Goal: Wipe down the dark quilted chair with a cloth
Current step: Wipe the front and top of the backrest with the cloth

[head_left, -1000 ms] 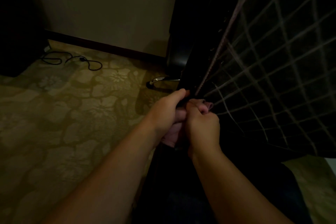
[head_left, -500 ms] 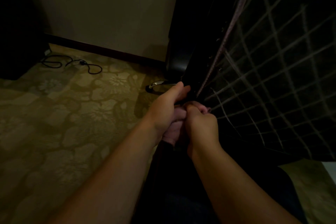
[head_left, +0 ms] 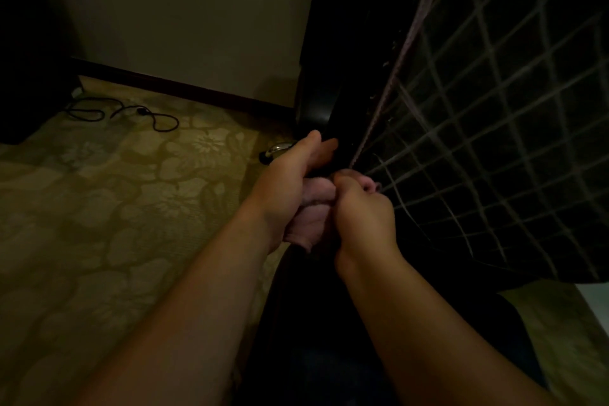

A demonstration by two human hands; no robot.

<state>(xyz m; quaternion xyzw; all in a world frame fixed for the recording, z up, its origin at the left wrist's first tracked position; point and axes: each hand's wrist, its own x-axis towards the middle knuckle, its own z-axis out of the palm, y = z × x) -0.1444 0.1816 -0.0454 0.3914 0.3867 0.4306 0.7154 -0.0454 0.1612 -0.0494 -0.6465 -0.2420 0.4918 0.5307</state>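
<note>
Left hand and right hand, both gripping the pinkish cloth, have crept toward 12 o'clock along the quilted chair edge, so wiping continues.

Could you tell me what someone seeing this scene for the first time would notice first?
Two bare forearms reach to the middle, where the left hand and right hand bunch a pale cloth against the edge of the dark chair. The chair's quilted grid of light stitching fills the right side. On the patterned carpet at far left lies a loose black cable.
</note>
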